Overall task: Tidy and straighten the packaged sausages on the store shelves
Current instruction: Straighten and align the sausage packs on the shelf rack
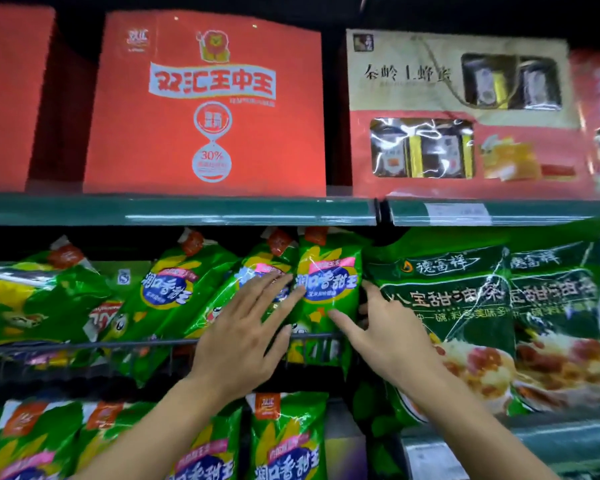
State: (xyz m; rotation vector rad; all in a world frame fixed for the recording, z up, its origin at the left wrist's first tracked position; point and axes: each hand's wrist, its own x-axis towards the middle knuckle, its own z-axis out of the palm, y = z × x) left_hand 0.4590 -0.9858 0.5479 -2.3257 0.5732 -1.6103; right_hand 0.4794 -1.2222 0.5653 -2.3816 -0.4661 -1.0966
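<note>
A dim store aisle is shown, with green-edged metal shelves stacked one above another. On the top shelf a large red cardboard gift box with a lion logo is stood beside a beige-and-red windowed gift box. On the middle shelf, behind a dark wire front rail, shiny green plastic sausage packets are leaned in a loose, tilted row; dark green printed food bags are set to their right. More green packets are seen on the shelf below. The rightmost upright sausage packet is framed by both hands: the left hand is laid flat against its left side with fingers straight, and the right hand is spread wide, its fingertips touching the packet's right edge and lower front. Nothing is gripped.
</note>
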